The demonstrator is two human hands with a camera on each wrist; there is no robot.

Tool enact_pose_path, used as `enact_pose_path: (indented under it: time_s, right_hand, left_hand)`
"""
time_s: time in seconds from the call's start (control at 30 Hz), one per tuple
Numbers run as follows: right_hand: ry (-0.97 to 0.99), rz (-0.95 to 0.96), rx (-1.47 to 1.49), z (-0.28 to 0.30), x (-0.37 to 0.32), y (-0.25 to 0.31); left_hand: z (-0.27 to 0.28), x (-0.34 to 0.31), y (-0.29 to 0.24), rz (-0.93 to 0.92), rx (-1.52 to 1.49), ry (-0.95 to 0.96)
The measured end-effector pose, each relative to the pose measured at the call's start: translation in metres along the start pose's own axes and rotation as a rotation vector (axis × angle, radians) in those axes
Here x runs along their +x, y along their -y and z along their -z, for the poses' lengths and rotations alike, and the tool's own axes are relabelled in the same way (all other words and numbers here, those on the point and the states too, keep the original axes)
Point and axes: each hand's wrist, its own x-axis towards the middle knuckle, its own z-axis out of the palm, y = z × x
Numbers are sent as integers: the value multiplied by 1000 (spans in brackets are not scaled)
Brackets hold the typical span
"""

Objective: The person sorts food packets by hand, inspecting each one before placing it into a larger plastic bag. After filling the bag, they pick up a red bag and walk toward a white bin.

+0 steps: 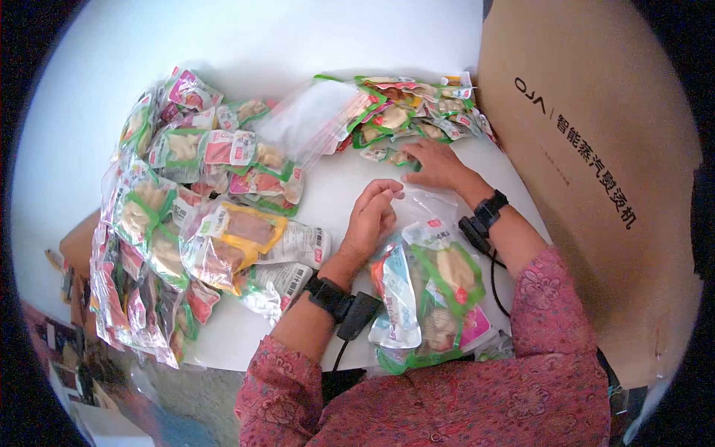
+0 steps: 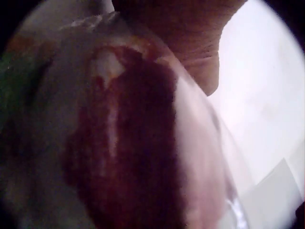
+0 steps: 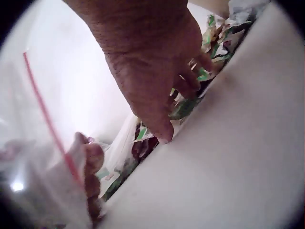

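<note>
A clear zip bag (image 1: 426, 206) with several snack packs inside lies in front of the person's body. My left hand (image 1: 370, 223) holds the bag near its mouth, its fingers (image 3: 94, 162) curled at the plastic below the red zip line in the right wrist view. My right hand (image 1: 441, 165) reaches past the bag, with bent, spread fingers over a small green-and-white snack pack (image 1: 386, 155) at the near edge of the far pile. Close up in the left wrist view, the bag shows blurred dark red contents (image 2: 138, 138).
Many snack packs (image 1: 182, 149) spread over the left of the white table (image 1: 298, 37). A second pile of packs (image 1: 417, 104) lies at the back, beside a flat clear zip bag (image 1: 309, 119). A tall cardboard box (image 1: 588, 223) stands along the right side.
</note>
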Motion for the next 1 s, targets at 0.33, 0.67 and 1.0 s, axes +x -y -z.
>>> enact_pose_path:
  time_s: [0.33,0.67,1.0]
  right_hand:
    - [4,-193,87,7,-14,32]
    - [-88,-56,922,-4,-31,41]
    - [-281,-245,1292,9,-37,35]
  left_hand:
    - [-7,-7,-11,156,200,-87]
    - [-9,-7,-12,189,200,-118]
    - [-12,-5,-7,61,2,-61]
